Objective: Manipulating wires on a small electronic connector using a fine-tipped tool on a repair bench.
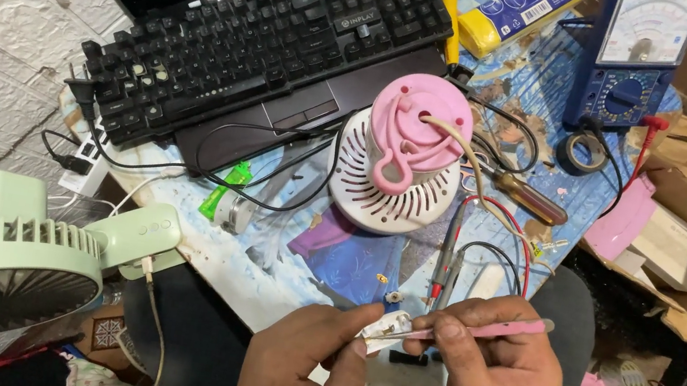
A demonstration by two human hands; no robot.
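At the near edge of a cluttered workbench, a small white part (388, 327) is pinched between thumb and fingers of the left hand (307, 366), just over the table edge. The right hand (497, 383) is closed around pink tweezers (478, 330), whose tips touch the white part. Just beyond the hands lie 2 probe leads (449, 256), 1 red and 1 black, with thin wires trailing beside them. Farther up the patterned tablecloth (293, 277) sits a round pink-and-white appliance (405, 152), a beige cord running out of its top. A brown-handled screwdriver (531, 198) lies to its right, near a roll of black tape (587, 152) and a blue analog multimeter (636, 56). A black keyboard (267, 34) rests on a laptop (283, 110) at the rear left. A pale green clip fan (11, 260) stands at the lower left, well apart from the hands.
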